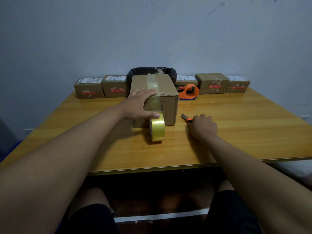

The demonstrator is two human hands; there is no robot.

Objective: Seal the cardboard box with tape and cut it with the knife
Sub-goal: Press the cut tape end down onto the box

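left hand (pixel 141 103) spread flat on near top edge of cardboard box (pixel 158 92), thumb on the tape roll (pixel 157 128), gripping nothing. yellow roll stands on edge just in front of box, its strip running up the box's near face and over the top. right hand (pixel 203 127) closed around knife (pixel 187 118) on tabletop (pixel 236 132), right of box. far right behind box: orange tape dispenser (pixel 190 92).
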